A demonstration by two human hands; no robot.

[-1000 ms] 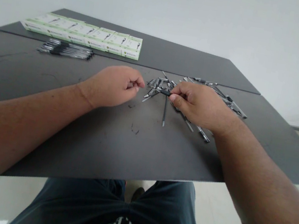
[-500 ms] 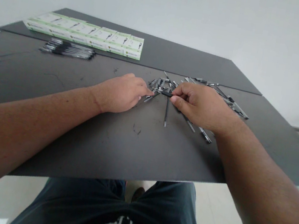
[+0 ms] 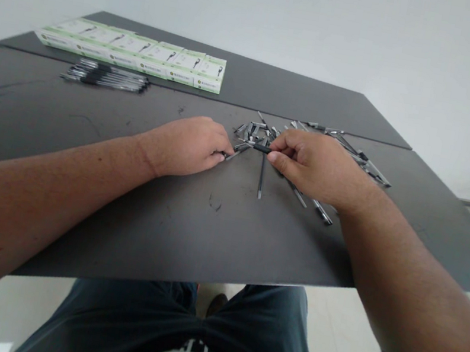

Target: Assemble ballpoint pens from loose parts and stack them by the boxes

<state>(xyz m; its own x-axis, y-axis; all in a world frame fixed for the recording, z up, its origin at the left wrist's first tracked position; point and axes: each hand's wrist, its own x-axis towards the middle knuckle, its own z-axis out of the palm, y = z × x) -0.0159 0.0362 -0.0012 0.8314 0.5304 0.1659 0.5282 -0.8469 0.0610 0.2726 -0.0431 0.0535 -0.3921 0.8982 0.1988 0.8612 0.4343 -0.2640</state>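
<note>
Between the thumb and fingers of my right hand (image 3: pixel 309 161) is a pen (image 3: pixel 262 148) with a black grip, its bare tip pointing left. My left hand (image 3: pixel 197 147) is low over the table at the left edge of a loose pile of pen parts (image 3: pixel 254 131). Its thumb and fingers are bent together around a small dark piece, mostly hidden by the fingertips. One thin dark tube (image 3: pixel 262 177) lies below the held pen, and more parts stick out from under my right hand.
A row of green and white boxes (image 3: pixel 133 53) stands at the back left of the grey table (image 3: pixel 190 228). In front of them lies a bundle of pens (image 3: pixel 105 76). More clear pen barrels (image 3: pixel 374 168) lie right of my right hand. The table's near edge is above my legs.
My left hand has drawn back slightly left and down from the pen tip, its outstretched finger now bent toward the thumb. My right hand and the pen have barely moved.
</note>
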